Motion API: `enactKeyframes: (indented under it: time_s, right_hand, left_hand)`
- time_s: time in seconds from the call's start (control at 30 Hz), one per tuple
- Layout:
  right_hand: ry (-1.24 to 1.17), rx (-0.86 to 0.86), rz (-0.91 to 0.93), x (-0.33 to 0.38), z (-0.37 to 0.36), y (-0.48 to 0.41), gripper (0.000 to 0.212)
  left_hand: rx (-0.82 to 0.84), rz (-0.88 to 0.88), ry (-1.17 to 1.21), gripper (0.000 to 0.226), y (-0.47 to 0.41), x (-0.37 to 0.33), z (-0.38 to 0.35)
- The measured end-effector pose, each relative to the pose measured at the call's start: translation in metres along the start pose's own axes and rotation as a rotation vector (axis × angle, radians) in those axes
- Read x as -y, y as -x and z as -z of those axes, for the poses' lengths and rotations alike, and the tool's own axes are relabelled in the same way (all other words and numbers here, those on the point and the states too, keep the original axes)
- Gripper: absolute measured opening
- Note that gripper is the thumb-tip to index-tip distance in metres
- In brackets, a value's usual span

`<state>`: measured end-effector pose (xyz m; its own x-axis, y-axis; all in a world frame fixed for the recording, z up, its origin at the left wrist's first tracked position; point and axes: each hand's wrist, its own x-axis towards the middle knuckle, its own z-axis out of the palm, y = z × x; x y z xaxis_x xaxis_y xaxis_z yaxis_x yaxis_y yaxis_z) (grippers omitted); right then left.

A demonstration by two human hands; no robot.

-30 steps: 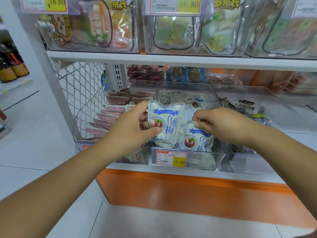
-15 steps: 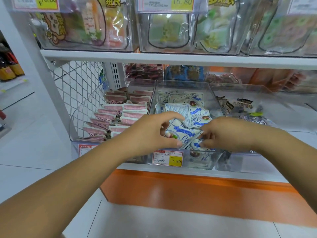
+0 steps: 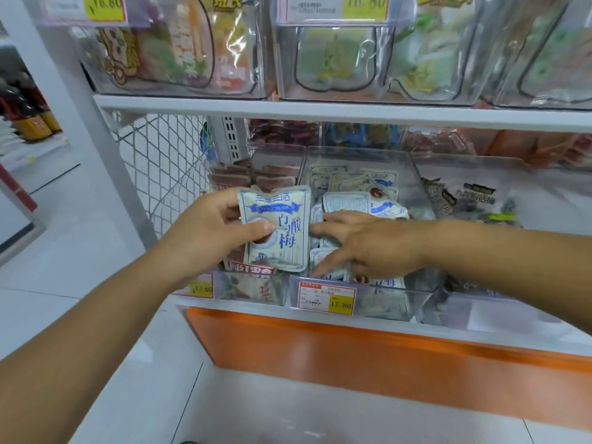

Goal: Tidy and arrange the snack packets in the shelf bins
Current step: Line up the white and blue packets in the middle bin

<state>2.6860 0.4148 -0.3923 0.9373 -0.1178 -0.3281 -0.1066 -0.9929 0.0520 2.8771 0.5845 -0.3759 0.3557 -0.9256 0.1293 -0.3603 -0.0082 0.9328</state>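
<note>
My left hand [image 3: 209, 233] holds a white-and-blue snack packet [image 3: 282, 235] upright, thumb across its front, above the front edge between the left and middle bins. My right hand [image 3: 365, 243] reaches into the middle clear bin [image 3: 416, 174], fingers spread and straight, pressing on the loose white-and-blue packets [image 3: 362, 203] piled there. More of these packets stand at the back of that bin.
The left bin [image 3: 272, 155] holds rows of pink packets [image 3: 234, 179]. A right bin holds dark packets [image 3: 461, 197]. An upper shelf [image 3: 320, 110] with clear bins hangs just above. Wire mesh [image 3: 160, 161] closes the left side. A yellow price tag [image 3: 326, 298] fronts the middle bin.
My left hand has lifted one packet out of the pile and turned it upright to the left. My right hand has opened out and reached further left across the packets in the bin.
</note>
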Motion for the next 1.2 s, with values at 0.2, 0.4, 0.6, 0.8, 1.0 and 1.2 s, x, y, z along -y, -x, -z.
enactKeyframes:
  time_s: [0.2,0.4,0.6,0.8,1.0,1.2]
  right_hand:
    - [0.221,-0.074,-0.006,-0.014,-0.011,-0.012,0.065]
    - [0.317,-0.204,-0.043,-0.031,-0.015,-0.019,0.070]
    - [0.288,-0.156,-0.148,-0.050,0.001,-0.022,0.067]
    - [0.523,-0.343,-0.113,-0.036,0.000,-0.008,0.094]
    - [0.603,-0.433,0.187,-0.021,-0.004,-0.009,0.103]
    - [0.172,-0.050,-0.001,-0.008,0.012,-0.001,0.095]
  left_hand:
    - [0.046,-0.011,0.024,0.024,-0.002,0.006,-0.002]
    - [0.135,-0.025,0.048,0.018,-0.006,0.008,-0.002]
    - [0.120,0.036,0.144,0.023,-0.006,0.017,0.007]
    - [0.131,0.053,0.187,0.028,-0.004,0.017,0.009]
    - [0.135,0.069,0.163,0.027,0.001,0.020,0.010]
    - [0.123,0.066,0.130,0.025,0.002,0.020,0.011]
